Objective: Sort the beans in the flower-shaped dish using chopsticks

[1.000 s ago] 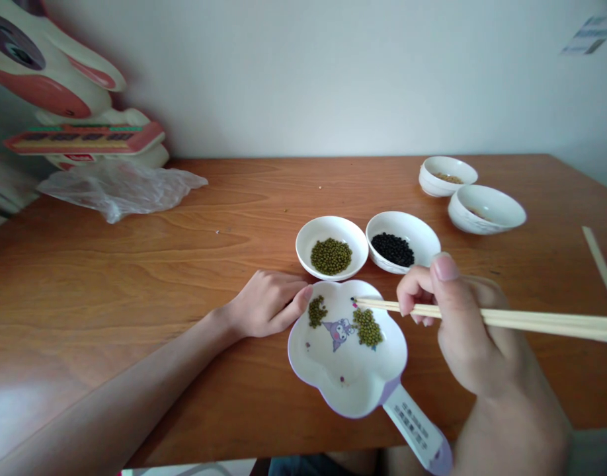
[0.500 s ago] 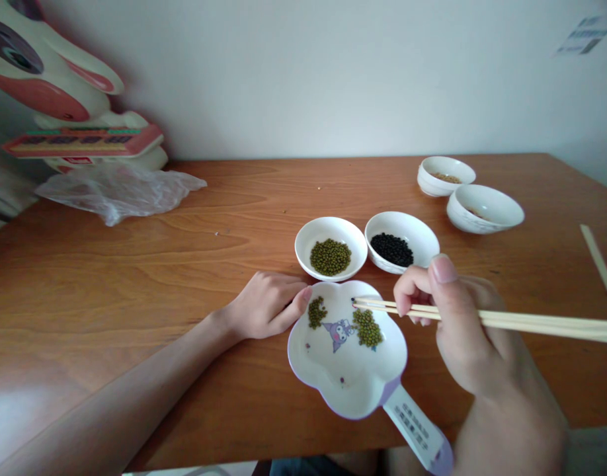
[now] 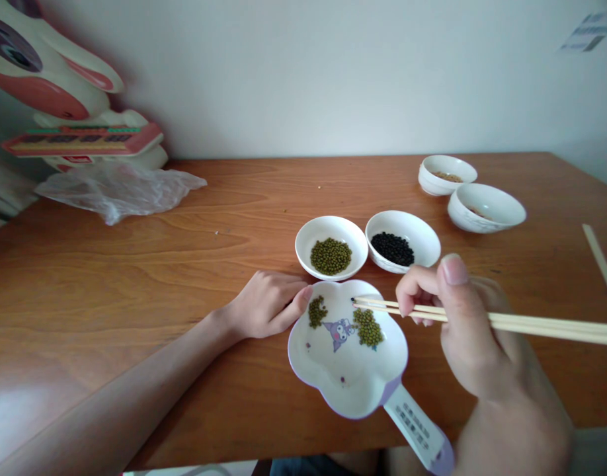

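My right hand holds a pair of wooden chopsticks, their tips at a small dark bean near the top of a flower-shaped white dish with a purple rim and a handle. Two groups of green beans lie in the dish beside a printed cartoon figure. At the dish's upper left edge, my left hand rests with its thumb on the rim and its fingers curled on the table. Behind the dish stand a bowl of green beans and a bowl of black beans.
Two more white bowls with a little content stand at the back right. A pale stick lies at the right. A clear plastic bag and a toy figure with a keyboard occupy the back left of the wooden table.
My right thumb has shifted slightly right and the rear of the chopsticks sits a little differently. The tips stay at the dark bean, and my left hand keeps its place.
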Tool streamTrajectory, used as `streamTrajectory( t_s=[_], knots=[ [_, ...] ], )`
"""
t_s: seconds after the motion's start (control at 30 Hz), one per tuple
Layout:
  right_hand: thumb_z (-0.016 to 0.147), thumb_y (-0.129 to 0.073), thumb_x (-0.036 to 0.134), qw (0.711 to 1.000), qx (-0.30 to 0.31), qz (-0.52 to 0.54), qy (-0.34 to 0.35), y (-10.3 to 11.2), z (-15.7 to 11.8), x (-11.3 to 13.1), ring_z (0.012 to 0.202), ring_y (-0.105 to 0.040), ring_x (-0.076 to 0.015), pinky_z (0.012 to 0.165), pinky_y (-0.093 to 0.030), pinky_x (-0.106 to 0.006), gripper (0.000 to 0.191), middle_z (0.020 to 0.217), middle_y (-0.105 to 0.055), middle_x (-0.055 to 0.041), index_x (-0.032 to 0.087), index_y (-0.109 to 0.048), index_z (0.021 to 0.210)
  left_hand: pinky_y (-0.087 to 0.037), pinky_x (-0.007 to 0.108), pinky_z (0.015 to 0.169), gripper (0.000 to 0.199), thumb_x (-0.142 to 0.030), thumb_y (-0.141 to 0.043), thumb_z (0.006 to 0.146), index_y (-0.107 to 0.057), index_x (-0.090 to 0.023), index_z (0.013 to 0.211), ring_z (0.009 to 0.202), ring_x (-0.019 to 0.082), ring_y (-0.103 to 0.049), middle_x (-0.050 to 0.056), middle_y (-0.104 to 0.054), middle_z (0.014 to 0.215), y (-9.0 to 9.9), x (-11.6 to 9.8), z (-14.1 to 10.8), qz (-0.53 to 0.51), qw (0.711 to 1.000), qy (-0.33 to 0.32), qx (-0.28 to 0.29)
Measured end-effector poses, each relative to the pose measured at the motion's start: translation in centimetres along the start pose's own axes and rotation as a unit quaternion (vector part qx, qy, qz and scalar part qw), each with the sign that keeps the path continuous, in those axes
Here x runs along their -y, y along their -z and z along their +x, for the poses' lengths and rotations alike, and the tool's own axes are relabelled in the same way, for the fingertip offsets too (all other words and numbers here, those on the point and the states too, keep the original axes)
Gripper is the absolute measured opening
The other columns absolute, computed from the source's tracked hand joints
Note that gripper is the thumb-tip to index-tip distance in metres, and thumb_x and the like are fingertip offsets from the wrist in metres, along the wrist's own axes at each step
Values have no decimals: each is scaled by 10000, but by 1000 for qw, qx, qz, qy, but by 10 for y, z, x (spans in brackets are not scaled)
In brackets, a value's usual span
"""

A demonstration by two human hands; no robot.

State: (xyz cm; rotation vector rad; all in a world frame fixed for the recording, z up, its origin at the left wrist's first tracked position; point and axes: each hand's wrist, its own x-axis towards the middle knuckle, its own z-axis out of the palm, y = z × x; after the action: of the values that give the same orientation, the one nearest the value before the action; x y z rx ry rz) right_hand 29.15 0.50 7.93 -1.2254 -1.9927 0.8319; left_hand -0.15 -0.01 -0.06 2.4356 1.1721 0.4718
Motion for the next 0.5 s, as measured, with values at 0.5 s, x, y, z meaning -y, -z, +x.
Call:
streamTrajectory(
  t_s=[0.5],
  knots=[
    [1096, -227, 606, 1000, -8, -3, -1, -1, 1, 0, 572, -523, -129, 582, -347, -308, 690, 590, -560, 2, 220, -581, 647, -379, 257, 665, 403, -345, -297, 1106, -466, -191, 774, 653, 140, -508, 18, -603, 735, -1, 0, -1, -2, 1000, 7, 4]
  ],
)
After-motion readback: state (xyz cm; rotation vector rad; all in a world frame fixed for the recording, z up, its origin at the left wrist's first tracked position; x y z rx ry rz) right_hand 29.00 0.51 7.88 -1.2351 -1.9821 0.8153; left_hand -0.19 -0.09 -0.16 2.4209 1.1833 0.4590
